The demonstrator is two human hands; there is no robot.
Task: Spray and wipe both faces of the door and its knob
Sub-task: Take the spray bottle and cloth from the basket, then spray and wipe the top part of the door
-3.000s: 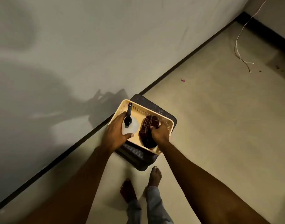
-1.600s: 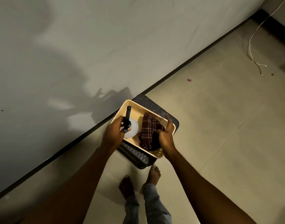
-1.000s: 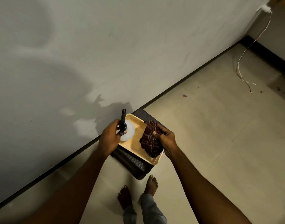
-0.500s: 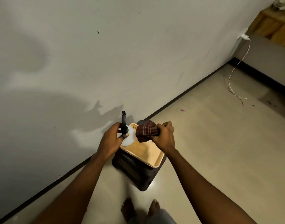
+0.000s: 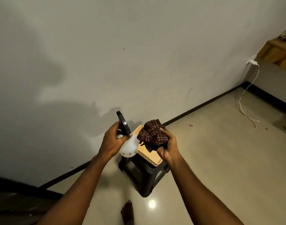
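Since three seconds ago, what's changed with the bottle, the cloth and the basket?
Both loads came up out of the basket: the left hand lifted the spray bottle, and the right hand lifted the checked cloth. Both grips held throughout. The basket stayed on the black stool by the wall.

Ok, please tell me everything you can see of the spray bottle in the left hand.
The spray bottle has a rounded white body, plastic by its look, with small dark marks near the base, and a black trigger head. It is in the air, tilted, head toward the wall. The left hand grips its neck. It is close beside the checked cloth, above the tan basket; contact with the cloth is unclear.
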